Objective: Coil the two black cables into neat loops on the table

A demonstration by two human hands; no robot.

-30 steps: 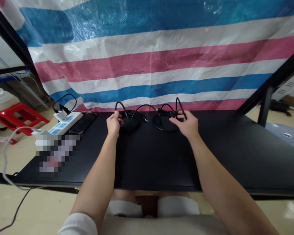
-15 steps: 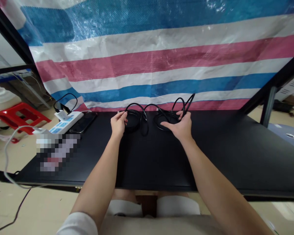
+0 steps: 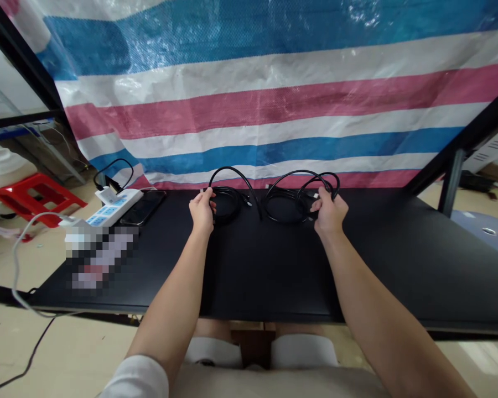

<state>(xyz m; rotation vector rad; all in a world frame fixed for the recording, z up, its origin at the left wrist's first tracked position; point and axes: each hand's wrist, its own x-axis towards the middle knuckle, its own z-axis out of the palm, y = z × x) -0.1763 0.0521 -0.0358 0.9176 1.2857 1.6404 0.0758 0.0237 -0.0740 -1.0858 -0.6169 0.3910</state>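
Your left hand is curled closed on the near edge of a coil of glossy black rubber cable, while your right hand clenches its fingers around the looped strands of a second coil. Both coils lie side by side near the far edge of the matte black desk; black on black, you can't quite tell whether they're one cord. A white power strip and a dark smartphone sit to their left.
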